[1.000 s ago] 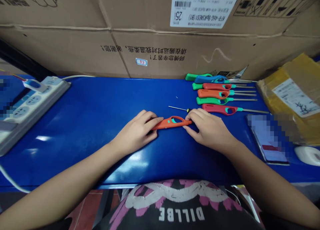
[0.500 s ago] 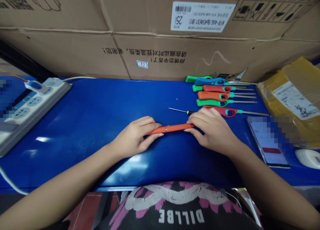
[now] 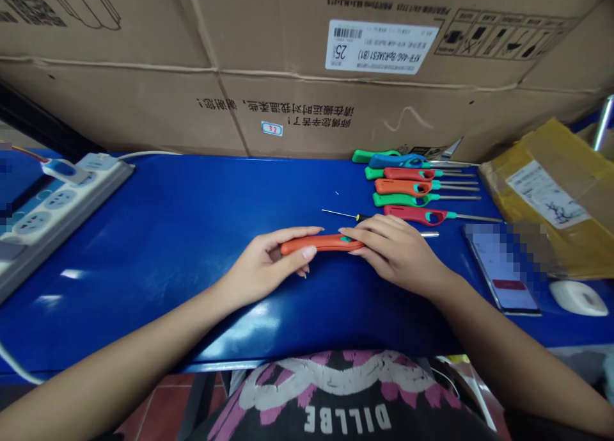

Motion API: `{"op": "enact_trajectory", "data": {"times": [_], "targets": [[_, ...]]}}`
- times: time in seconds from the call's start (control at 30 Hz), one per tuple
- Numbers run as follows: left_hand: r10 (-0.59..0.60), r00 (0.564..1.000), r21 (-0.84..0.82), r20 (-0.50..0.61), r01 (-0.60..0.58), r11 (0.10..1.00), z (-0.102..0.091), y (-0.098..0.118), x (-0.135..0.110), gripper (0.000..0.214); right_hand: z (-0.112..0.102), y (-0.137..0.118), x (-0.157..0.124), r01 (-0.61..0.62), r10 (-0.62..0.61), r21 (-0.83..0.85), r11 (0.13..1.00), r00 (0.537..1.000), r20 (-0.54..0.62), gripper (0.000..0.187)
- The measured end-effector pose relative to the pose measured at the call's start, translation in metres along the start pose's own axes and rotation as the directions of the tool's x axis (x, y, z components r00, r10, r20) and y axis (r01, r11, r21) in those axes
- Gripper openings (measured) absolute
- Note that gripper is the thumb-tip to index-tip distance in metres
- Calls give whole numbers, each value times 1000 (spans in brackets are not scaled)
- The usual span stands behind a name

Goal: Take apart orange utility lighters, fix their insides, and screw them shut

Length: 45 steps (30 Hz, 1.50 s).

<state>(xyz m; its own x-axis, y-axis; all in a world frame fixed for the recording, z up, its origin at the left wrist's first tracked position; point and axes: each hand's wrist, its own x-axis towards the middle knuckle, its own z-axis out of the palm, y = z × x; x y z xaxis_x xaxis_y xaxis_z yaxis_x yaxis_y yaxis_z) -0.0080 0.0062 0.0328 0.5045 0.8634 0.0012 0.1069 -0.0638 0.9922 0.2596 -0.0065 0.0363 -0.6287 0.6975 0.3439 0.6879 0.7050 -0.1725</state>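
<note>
An orange long-nosed lighter with a teal trigger lies across both hands, just above the blue table. My left hand grips its rounded handle end between thumb and fingers. Around the trigger end closes my right hand, and the lighter's metal tip pokes out past its far side. Behind the right hand a thin screwdriver rests on the table, its dark grip partly hidden by my fingers. Just beyond it lies a red lighter.
Several more lighters, including a green one and a blue one, lie in a stack. A phone, a white mouse and a yellow parcel are at right. A power strip sits left; a cardboard box stands behind.
The orange lighter has been rolled so its side and teal trigger now show, rather than its narrow edge. My left fingers have shifted around the handle. The whole view has moved slightly.
</note>
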Motion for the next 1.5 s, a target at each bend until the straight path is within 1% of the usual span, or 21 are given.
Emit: {"op": "enact_trajectory", "data": {"times": [0.03,0.07,0.1,0.13,0.17,0.23,0.33,0.4,0.47,0.57,0.67,0.73,0.8,0.9,0.97,1.07,1.17,1.23,1.37,1.43,1.5], "targets": [[145,989,135,-24,-141,981,-1,0,-2,38,-2,-1,0,-22,22,43,999,1000,-1,33],[289,957,260,-22,-274,926,-2,1,-3,34,-4,-2,1,-42,41,88,995,999,7,33],[408,913,356,1,-381,853,-4,1,-4,30,-6,-4,1,-57,54,129,990,998,21,33],[490,871,416,37,-460,785,-5,1,-5,28,-7,-6,2,-63,58,162,985,998,34,34],[539,839,444,74,-511,736,-5,1,-6,28,-9,-8,3,-59,51,191,980,998,46,35],[577,810,455,107,-556,696,-6,1,-8,29,-10,-14,4,-35,22,249,968,998,54,33],[570,814,439,109,-554,707,-4,0,-10,28,-6,-20,6,9,-17,318,948,1000,22,25],[542,834,428,104,-529,732,-3,-1,-11,27,-3,-23,7,19,-16,335,942,1000,-11,23],[503,859,415,92,-493,765,-2,0,-11,24,-2,-23,8,10,-6,353,936,1000,-11,22],[427,903,365,44,-412,835,-1,2,-11,20,-5,-19,8,-58,38,346,936,997,65,23],[309,949,241,-65,-286,928,-1,5,-9,19,-12,-12,6,-137,103,228,964,983,153,26],[226,968,155,-107,-209,966,-1,6,-8,21,-15,-9,4,-163,133,151,975,972,193,24],[187,978,116,-90,-177,977,-1,8,-8,23,-17,-8,2,-165,141,101,981,968,209,20],[168,985,128,-29,-163,978,-3,8,-9,26,-16,-8,-1,-129,114,63,990,972,205,23],[130,992,144,-6,-128,981,-4,7,-7,29,-16,-8,-3,-121,106,60,991,973,204,24],[122,992,260,25,-124,957,-5,4,-3,31,-15,-5,-9,-149,143,21,989,972,188,16],[172,981,448,91,-195,873,-6,-2,1,33,-14,-2,-16,-176,182,-45,983,963,197,10],[200,971,533,133,-240,811,-7,-9,2,36,-13,-1,-19,-195,206,-73,978,953,223,6],[276,943,631,187,-331,702,-8,-18,2,38,-11,-1,-22,-227,249,-110,968,930,271,5],[290,937,664,195,-344,663,-9,-19,2,38,-13,-1,-22,-240,260,-104,965,926,273,7],[281,940,682,195,-335,650,-10,-19,3,37,-19,0,-22,-253,264,-74,965,930,255,10]]}}
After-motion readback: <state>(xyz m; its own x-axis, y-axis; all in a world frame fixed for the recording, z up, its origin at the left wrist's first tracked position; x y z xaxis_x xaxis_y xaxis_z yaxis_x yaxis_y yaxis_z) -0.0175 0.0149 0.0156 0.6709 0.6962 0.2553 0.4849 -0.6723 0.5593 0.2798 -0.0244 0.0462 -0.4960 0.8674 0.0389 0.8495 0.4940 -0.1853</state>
